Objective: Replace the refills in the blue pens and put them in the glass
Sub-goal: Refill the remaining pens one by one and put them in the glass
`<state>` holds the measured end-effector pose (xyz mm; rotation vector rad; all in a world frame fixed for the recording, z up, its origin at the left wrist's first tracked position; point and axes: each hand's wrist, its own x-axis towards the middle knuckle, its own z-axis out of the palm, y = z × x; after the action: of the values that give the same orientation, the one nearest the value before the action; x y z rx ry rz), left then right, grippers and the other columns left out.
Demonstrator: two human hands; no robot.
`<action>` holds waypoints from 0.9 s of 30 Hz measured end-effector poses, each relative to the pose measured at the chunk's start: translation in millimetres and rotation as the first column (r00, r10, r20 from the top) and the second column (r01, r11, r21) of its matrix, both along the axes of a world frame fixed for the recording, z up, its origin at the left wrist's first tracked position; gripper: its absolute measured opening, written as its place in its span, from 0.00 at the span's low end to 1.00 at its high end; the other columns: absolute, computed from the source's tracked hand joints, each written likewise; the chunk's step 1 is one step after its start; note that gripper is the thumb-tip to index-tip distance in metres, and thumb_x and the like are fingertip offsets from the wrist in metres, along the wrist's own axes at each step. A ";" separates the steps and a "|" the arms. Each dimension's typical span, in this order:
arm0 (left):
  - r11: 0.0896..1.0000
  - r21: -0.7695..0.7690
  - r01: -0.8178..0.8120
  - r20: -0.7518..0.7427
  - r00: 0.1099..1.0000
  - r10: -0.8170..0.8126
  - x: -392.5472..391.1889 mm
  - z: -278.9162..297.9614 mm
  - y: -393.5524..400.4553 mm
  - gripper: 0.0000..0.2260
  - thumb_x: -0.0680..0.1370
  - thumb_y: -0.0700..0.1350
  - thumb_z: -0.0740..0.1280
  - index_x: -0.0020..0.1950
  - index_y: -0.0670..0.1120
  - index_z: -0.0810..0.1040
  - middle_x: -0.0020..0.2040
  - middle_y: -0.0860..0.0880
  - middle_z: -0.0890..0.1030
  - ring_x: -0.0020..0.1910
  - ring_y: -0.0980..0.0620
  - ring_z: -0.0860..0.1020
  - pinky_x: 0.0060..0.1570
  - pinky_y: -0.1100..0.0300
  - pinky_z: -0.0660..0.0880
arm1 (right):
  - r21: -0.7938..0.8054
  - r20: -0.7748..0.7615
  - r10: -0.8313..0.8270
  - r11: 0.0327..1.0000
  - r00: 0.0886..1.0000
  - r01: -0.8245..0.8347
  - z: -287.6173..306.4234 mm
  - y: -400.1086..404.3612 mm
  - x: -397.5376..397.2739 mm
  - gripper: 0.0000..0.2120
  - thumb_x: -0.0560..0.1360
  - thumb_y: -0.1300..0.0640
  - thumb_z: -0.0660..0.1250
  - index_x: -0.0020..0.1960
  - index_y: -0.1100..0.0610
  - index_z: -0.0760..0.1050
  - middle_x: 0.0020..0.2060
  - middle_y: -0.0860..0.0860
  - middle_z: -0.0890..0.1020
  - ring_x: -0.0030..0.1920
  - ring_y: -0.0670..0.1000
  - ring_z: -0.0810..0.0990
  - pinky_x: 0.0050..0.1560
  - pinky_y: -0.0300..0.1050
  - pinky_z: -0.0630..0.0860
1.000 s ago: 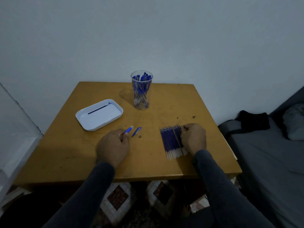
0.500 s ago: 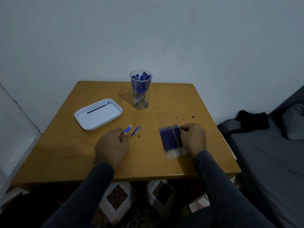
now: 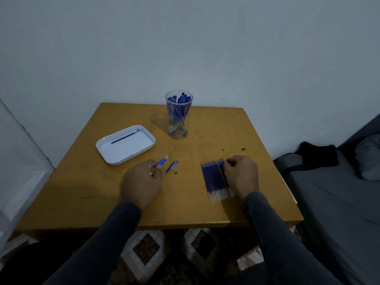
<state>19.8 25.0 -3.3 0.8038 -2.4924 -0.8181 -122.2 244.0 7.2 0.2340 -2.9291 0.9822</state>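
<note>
A clear glass (image 3: 178, 117) full of several blue pens stands at the back middle of the wooden table (image 3: 257, 192). My left hand (image 3: 141, 184) grips a blue pen barrel (image 3: 162, 161) whose end sticks out past my fingers. Just right of it lie a loose blue pen part (image 3: 172, 166) and a tiny spring or tip (image 3: 176, 173). A row of several blue refills (image 3: 212, 182) lies at the right. My right hand (image 3: 241, 174) rests on the row's right side, fingers curled and pinching at a refill's tip end.
A white tray (image 3: 125, 148) with one dark used refill (image 3: 125, 137) in it sits at the left back. A grey bed with a pillow (image 3: 368, 157) and a black cloth (image 3: 316, 155) is close on the right. A wall stands behind the table.
Both hands stay almost where they were. The view has shifted slightly.
</note>
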 end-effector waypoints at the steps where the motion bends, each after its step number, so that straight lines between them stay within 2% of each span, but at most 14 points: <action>1: 1.000 0.010 0.001 -0.009 1.000 -0.001 0.3 0.1 -2.7 0.13 0.83 0.51 0.62 0.61 0.48 0.82 0.51 0.50 0.84 0.48 0.54 0.78 0.47 0.59 0.73 | 0.008 -0.023 0.011 1.000 1.000 -0.011 2.6 -4.8 1.8 0.10 0.81 0.55 0.65 0.49 0.56 0.84 0.41 0.50 0.84 0.39 0.46 0.80 0.42 0.47 0.82; 2: 1.000 0.020 -0.003 -0.022 1.000 0.004 1.0 -0.9 -6.4 0.13 0.83 0.51 0.62 0.60 0.48 0.82 0.48 0.50 0.84 0.46 0.53 0.78 0.46 0.58 0.74 | 0.008 -0.041 0.029 1.000 0.999 -0.028 4.7 -12.1 3.3 0.10 0.80 0.54 0.65 0.51 0.56 0.85 0.43 0.51 0.85 0.41 0.47 0.80 0.43 0.48 0.83; 5: 0.995 0.070 -0.067 -0.085 0.994 0.073 6.9 -2.2 -22.9 0.14 0.83 0.52 0.62 0.45 0.45 0.82 0.37 0.48 0.81 0.40 0.48 0.80 0.41 0.50 0.78 | 0.026 -0.075 0.139 0.990 0.987 -0.137 10.4 -46.9 7.3 0.12 0.79 0.52 0.66 0.58 0.55 0.84 0.53 0.52 0.84 0.50 0.51 0.82 0.51 0.51 0.83; 6: 0.993 0.070 -0.097 -0.110 0.989 0.104 10.1 -2.0 -30.2 0.15 0.83 0.51 0.63 0.44 0.44 0.81 0.37 0.48 0.80 0.39 0.47 0.80 0.41 0.47 0.79 | 0.054 -0.076 0.190 0.981 0.979 -0.186 12.0 -62.9 9.0 0.12 0.79 0.51 0.66 0.58 0.53 0.84 0.54 0.51 0.84 0.52 0.51 0.82 0.53 0.51 0.82; 10: 0.992 0.009 -0.127 -0.265 0.956 0.125 32.5 -0.2 -68.9 0.13 0.83 0.49 0.64 0.50 0.41 0.83 0.39 0.46 0.82 0.39 0.48 0.79 0.40 0.47 0.79 | 0.081 -0.067 0.378 0.924 0.923 -0.373 18.6 -135.3 20.3 0.10 0.80 0.53 0.67 0.57 0.52 0.85 0.53 0.50 0.85 0.52 0.50 0.82 0.55 0.51 0.82; 12: 0.988 0.002 -0.153 -0.313 0.938 0.146 44.9 -0.3 -93.2 0.12 0.82 0.47 0.64 0.49 0.40 0.83 0.38 0.46 0.81 0.37 0.48 0.78 0.36 0.49 0.77 | 0.094 -0.053 0.468 0.882 0.882 -0.462 21.1 -170.7 25.7 0.10 0.80 0.55 0.67 0.58 0.52 0.84 0.54 0.51 0.85 0.52 0.51 0.82 0.55 0.51 0.82; 15: 0.970 0.024 -0.241 -0.271 0.932 0.239 57.2 -1.7 -126.8 0.09 0.81 0.43 0.65 0.43 0.41 0.80 0.34 0.46 0.78 0.34 0.47 0.76 0.34 0.46 0.75 | 0.176 -0.060 0.588 0.802 0.807 -0.571 23.8 -220.8 31.2 0.13 0.80 0.58 0.65 0.61 0.52 0.84 0.58 0.52 0.84 0.57 0.54 0.81 0.57 0.52 0.80; 16: 0.962 0.023 -0.271 -0.245 0.932 0.268 60.4 -0.7 -135.3 0.10 0.81 0.43 0.65 0.43 0.41 0.80 0.35 0.46 0.79 0.34 0.47 0.76 0.34 0.48 0.75 | 0.213 -0.063 0.621 0.773 0.781 -0.598 24.7 -236.7 32.3 0.14 0.80 0.59 0.64 0.63 0.52 0.83 0.60 0.53 0.83 0.59 0.55 0.80 0.58 0.52 0.80; 18: 0.951 0.003 -0.308 -0.199 0.932 0.302 65.7 0.0 -151.4 0.11 0.82 0.44 0.63 0.43 0.42 0.79 0.36 0.46 0.79 0.35 0.50 0.75 0.34 0.59 0.72 | 0.284 -0.066 0.671 0.722 0.738 -0.631 27.2 -265.5 33.5 0.16 0.80 0.62 0.63 0.64 0.52 0.82 0.61 0.53 0.82 0.61 0.56 0.79 0.57 0.50 0.79; 20: 0.946 -0.027 -0.323 -0.176 0.933 0.314 69.5 0.0 -163.6 0.13 0.82 0.44 0.61 0.39 0.45 0.76 0.33 0.48 0.76 0.32 0.53 0.72 0.32 0.63 0.65 | 0.352 -0.060 0.710 0.673 0.702 -0.651 28.9 -287.7 33.6 0.17 0.80 0.64 0.61 0.64 0.53 0.82 0.60 0.54 0.81 0.60 0.57 0.79 0.54 0.50 0.78; 23: 0.949 -0.041 -0.312 -0.162 0.940 0.301 73.4 -5.0 -176.3 0.17 0.82 0.44 0.60 0.33 0.49 0.68 0.29 0.50 0.70 0.30 0.53 0.70 0.31 0.58 0.64 | 0.427 -0.035 0.765 0.594 0.643 -0.682 23.2 -309.9 30.2 0.16 0.80 0.65 0.60 0.62 0.57 0.82 0.58 0.56 0.81 0.58 0.57 0.79 0.56 0.52 0.78; 25: 0.949 -0.040 -0.312 -0.175 0.938 0.300 74.7 -11.8 -182.4 0.16 0.83 0.45 0.61 0.35 0.46 0.72 0.29 0.49 0.72 0.30 0.51 0.72 0.33 0.54 0.70 | 0.463 -0.029 0.779 0.565 0.626 -0.683 17.8 -317.6 28.4 0.15 0.80 0.65 0.60 0.61 0.57 0.81 0.58 0.56 0.79 0.58 0.57 0.79 0.56 0.52 0.78; 27: 0.945 -0.058 -0.320 -0.201 0.931 0.303 74.7 -17.7 -185.6 0.16 0.82 0.44 0.63 0.34 0.46 0.71 0.29 0.52 0.70 0.29 0.54 0.70 0.34 0.55 0.70 | 0.477 -0.036 0.784 0.558 0.619 -0.679 15.1 -321.6 26.7 0.13 0.81 0.64 0.60 0.60 0.57 0.81 0.57 0.56 0.78 0.56 0.57 0.78 0.53 0.52 0.78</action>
<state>94.5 -160.7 -21.0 1.0071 -2.1438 -0.6322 -95.5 -77.5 22.4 1.6012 -2.7245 0.2369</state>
